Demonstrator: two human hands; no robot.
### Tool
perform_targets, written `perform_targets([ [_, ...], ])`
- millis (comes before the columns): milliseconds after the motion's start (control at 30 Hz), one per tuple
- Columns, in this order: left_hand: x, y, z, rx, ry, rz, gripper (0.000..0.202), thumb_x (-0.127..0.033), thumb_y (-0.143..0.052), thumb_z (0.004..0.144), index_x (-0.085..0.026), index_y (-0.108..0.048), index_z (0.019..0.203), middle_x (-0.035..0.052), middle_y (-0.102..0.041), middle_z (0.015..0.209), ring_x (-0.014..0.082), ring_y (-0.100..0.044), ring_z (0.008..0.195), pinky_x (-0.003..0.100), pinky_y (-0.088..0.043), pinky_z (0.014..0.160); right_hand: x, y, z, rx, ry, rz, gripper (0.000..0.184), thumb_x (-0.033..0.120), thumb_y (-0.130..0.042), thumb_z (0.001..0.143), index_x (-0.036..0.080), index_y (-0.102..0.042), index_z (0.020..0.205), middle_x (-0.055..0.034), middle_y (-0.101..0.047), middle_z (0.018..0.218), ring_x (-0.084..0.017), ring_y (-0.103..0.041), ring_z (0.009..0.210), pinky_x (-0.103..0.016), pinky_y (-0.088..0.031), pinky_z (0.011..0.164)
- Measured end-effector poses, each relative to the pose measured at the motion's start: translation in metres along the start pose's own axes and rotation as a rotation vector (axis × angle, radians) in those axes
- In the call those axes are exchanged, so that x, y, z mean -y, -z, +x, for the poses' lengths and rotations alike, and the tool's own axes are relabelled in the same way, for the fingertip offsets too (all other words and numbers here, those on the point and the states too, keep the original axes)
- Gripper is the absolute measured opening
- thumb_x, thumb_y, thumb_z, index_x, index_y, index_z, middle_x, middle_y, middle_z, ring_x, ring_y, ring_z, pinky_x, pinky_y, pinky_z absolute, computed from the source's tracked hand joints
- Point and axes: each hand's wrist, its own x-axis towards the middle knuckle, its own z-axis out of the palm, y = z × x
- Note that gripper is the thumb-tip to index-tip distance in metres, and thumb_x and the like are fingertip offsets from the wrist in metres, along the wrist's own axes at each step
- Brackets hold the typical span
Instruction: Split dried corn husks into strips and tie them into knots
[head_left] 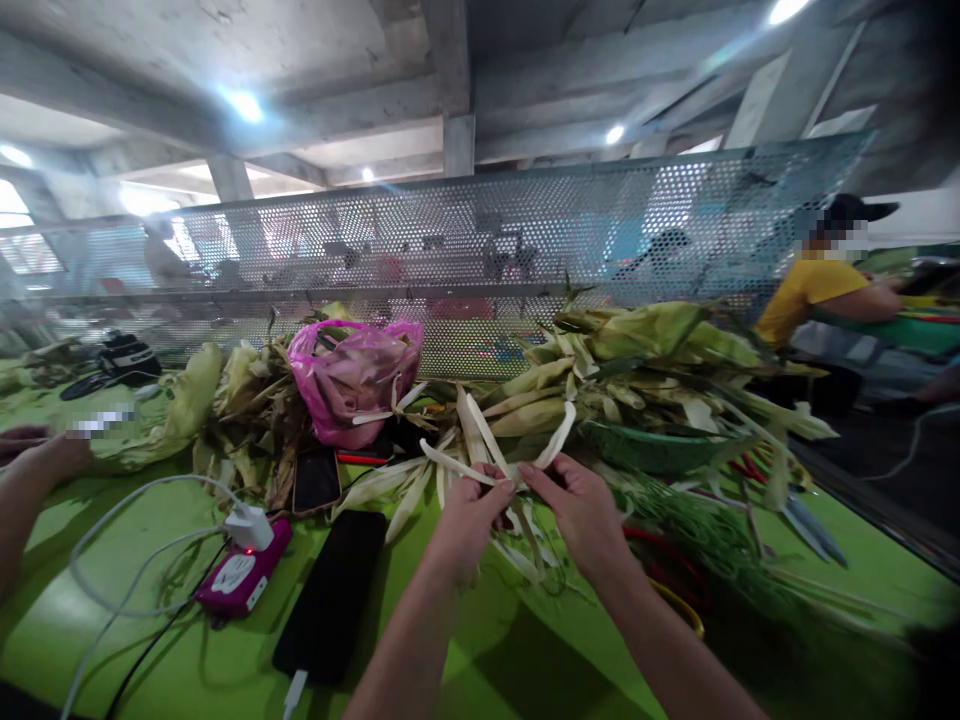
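Note:
Pale corn husk strips (486, 430) fan out between my two hands, above the green table. My left hand (472, 510) pinches one end of the strips between thumb and fingers. Close beside it, my right hand (574, 500) is closed on a curved strip (559, 432). Below the hands lie thin husk shreds (525, 560) and green thread-like strands. Where the strips cross, my fingertips partly hide them.
Corn husks (660, 350) are heaped on a green basket (652, 447). Behind my left hand stands a pink plastic bag (360, 375). A black phone (334, 590) and purple power strip (247, 580) lie left. Green strands (697, 530) and scissors (814, 530) lie right. Other people sit at both sides.

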Motion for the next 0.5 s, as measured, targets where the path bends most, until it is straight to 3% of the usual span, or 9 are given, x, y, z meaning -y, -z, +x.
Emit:
perform_targets([
  [133,-0.0016,0.0,-0.0002,-0.007,-0.045,-0.01,0.028,-0.04,-0.071,0.068,-0.02,-0.053,0.071,-0.0061,-0.041,0.057,0.008,-0.034,0.05,0.023,-0.034,0.053,-0.0028,0.0028,0.0023,0.019,-0.06,0.03,0.029,0.047,-0.066,0.074,0.019,-0.064,0.077,-0.0031,-0.068,0.071,-0.021,-0.062,0.069,-0.032,-0.049,0.067],
  [333,-0.0004,-0.0011,0.0004,-0.003,-0.013,0.013,0.026,-0.041,-0.066,0.072,-0.02,-0.05,0.071,-0.003,-0.051,0.059,0.0108,-0.046,0.052,0.025,-0.036,0.054,-0.0046,0.0081,0.0054,0.055,-0.027,-0.115,0.032,0.05,-0.062,0.077,0.018,-0.065,0.082,-0.0045,-0.069,0.073,-0.022,-0.062,0.072,-0.034,-0.049,0.071],
  [500,0.0064,-0.0014,0.0041,-0.082,0.005,0.051,0.03,-0.046,-0.065,0.072,-0.019,-0.053,0.069,-0.0042,-0.045,0.055,0.0095,-0.042,0.049,0.023,-0.032,0.049,0.0008,0.0043,0.0027,0.078,-0.008,-0.112,0.031,0.048,-0.065,0.074,0.018,-0.067,0.085,-0.0052,-0.071,0.078,-0.024,-0.064,0.077,-0.036,-0.049,0.075],
])
